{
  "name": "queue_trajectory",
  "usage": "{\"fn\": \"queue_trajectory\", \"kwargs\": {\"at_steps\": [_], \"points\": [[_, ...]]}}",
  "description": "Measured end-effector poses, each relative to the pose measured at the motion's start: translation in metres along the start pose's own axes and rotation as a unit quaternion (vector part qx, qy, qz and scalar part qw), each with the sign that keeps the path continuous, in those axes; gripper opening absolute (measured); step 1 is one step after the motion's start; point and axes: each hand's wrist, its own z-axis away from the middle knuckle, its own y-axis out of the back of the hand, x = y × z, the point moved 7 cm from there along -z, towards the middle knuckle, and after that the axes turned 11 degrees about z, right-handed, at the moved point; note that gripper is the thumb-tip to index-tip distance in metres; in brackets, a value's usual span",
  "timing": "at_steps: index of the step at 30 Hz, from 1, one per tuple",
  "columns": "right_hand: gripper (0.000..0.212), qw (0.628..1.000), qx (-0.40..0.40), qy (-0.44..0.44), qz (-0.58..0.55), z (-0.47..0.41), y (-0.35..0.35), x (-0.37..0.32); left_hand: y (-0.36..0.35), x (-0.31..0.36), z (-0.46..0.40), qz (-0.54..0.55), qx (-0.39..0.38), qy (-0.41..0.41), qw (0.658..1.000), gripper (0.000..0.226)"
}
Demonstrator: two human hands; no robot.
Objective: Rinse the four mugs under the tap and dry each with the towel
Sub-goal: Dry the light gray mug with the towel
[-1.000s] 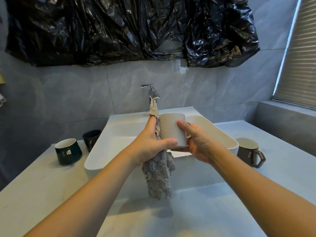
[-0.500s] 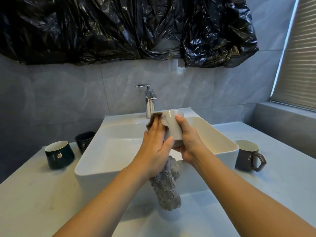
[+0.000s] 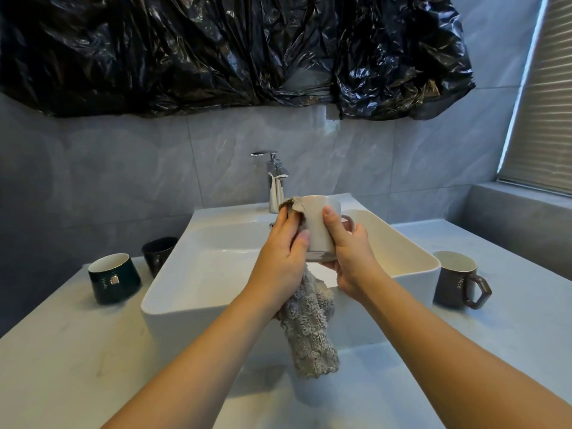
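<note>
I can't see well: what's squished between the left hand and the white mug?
The grey towel, pressed by the left hand against the white mug, in the head view.

The wall [image 3: 123, 168] behind is clad in large grey, marble-veined tiles, and crumpled black plastic sheeting [image 3: 232, 48] is hung across its upper part. A pale stone-look countertop [image 3: 62, 351] runs the width of the room and carries a white rectangular basin [image 3: 198, 292]. To the right, a slatted blind [image 3: 544, 103] covers a window above a grey tiled ledge [image 3: 520, 209], with daylight showing along the blind's left edge.
</note>
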Motion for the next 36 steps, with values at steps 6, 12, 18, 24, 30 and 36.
{"fn": "queue_trajectory", "kwargs": {"at_steps": [6, 12, 18, 24, 30, 36], "points": [[0.046, 0.985, -0.071, 0.090, 0.130, 0.018, -0.009, -0.009, 0.019, -0.025, 0.008, 0.201, 0.032, 0.109, 0.973, 0.057], [0.066, 0.887, -0.111, 0.201, 0.402, 0.026, 0.002, -0.019, 0.016, -0.031, 0.010, 0.273, 0.028, 0.155, 0.949, 0.043], [0.022, 0.805, -0.129, 0.277, 0.509, 0.029, 0.008, -0.026, 0.018, -0.035, 0.009, 0.266, 0.033, 0.163, 0.949, 0.053], [0.017, 0.703, -0.130, 0.338, 0.612, 0.031, 0.016, -0.034, 0.018, -0.033, 0.012, 0.245, 0.025, 0.158, 0.956, 0.042], [0.019, 0.594, -0.155, 0.439, 0.656, 0.032, 0.020, -0.031, 0.017, -0.031, 0.012, 0.201, 0.014, 0.150, 0.968, 0.066], [0.047, 0.594, -0.083, 0.479, 0.641, 0.030, 0.021, -0.030, 0.016, -0.027, 0.012, 0.164, 0.004, 0.131, 0.978, 0.086]]}}
